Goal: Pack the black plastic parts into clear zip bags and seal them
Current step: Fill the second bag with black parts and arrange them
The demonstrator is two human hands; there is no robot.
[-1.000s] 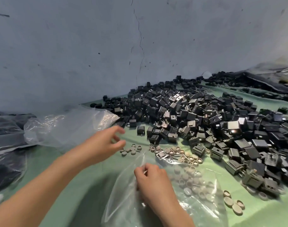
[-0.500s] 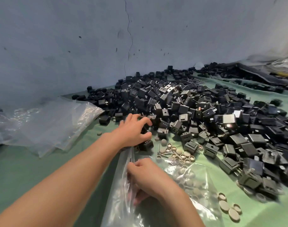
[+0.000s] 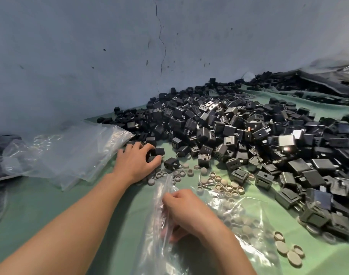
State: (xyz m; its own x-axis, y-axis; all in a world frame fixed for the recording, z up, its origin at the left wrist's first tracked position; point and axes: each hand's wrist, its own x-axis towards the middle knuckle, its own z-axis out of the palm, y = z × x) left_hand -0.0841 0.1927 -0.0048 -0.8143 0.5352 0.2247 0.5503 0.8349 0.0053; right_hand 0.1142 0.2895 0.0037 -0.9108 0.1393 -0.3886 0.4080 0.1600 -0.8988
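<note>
Black parts (image 3: 239, 132) lie piled from 12 to 3 o'clock on green cloth (image 3: 40, 205). L hand (image 3: 136, 163), approx 10 o'clock, has fingers curled round a few at the pile's near-left edge. R hand (image 3: 186, 213), 6 o'clock, fingers bent, pinches the rim of clear zip bag (image 3: 163, 245). Grey caps (image 3: 211, 180) are scattered btwn the hands & pile. Spare bags (image 3: 70, 153) at 9 o'clock.

Dim, soft light; wide-angle edge distortion
</note>
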